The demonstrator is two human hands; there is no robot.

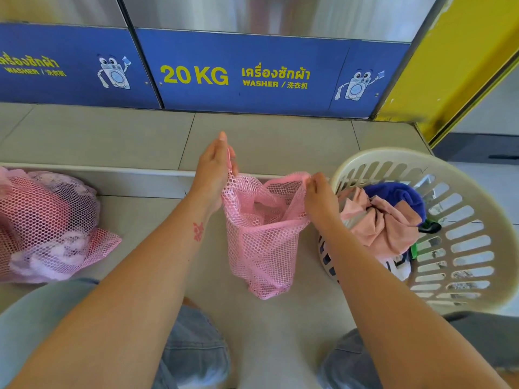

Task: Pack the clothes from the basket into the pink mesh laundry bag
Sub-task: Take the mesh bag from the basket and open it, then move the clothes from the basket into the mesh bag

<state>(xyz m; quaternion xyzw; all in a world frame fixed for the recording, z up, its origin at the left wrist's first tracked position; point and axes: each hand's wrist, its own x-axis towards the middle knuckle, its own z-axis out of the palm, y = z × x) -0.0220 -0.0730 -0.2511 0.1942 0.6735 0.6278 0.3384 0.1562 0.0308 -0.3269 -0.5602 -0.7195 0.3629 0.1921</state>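
A pink mesh laundry bag (262, 237) hangs in the middle, its mouth held apart between both hands. My left hand (213, 169) grips the left rim of the mouth. My right hand (318, 197) pinches the right rim. Something pale pink shows inside the bag near its top. Right of it stands a cream slatted plastic basket (460, 248) holding a pink garment (384, 223), a blue one (398, 193) and some white and green cloth underneath.
A second pink mesh bag (47, 226), filled with clothes, lies on the floor at the left. Blue washer panels (252, 74) rise behind a tiled step. A yellow frame (449, 66) stands at the right. My knees in jeans are below.
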